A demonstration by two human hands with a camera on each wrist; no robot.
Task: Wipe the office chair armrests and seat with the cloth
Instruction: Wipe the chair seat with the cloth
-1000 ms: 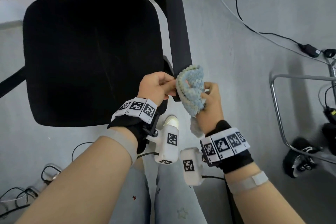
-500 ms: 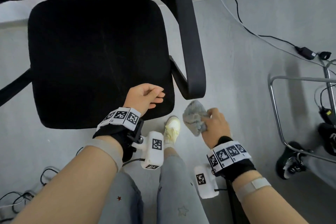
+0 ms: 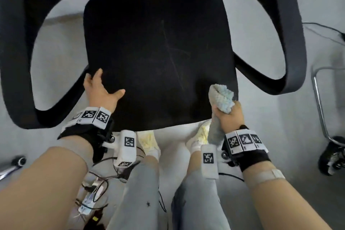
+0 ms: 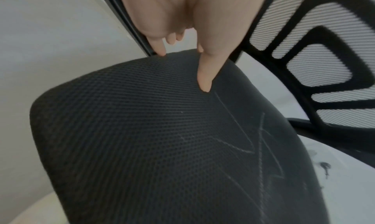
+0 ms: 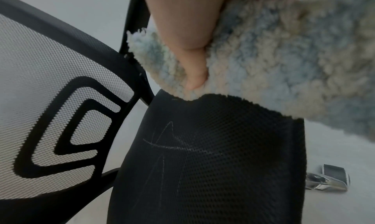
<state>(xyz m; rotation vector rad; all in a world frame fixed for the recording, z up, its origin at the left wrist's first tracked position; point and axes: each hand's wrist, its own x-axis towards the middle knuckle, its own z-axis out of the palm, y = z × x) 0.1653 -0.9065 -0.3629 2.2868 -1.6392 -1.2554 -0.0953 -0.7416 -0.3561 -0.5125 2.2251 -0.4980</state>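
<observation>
Down in the lower right of the head view, the right hand [image 3: 228, 117] clutches the fluffy blue-grey cloth [image 3: 222, 97], fingers curled round it. The cloth's long axis runs up-frame, its bunched end on the seat [image 3: 158, 52] at the front right corner, its tail hanging toward the wrist. At lower left, the left hand [image 3: 100, 89] lies spread, fingers straight, on the seat's left edge. Both armrests [image 3: 291, 43] curve along the frame's sides.
</observation>
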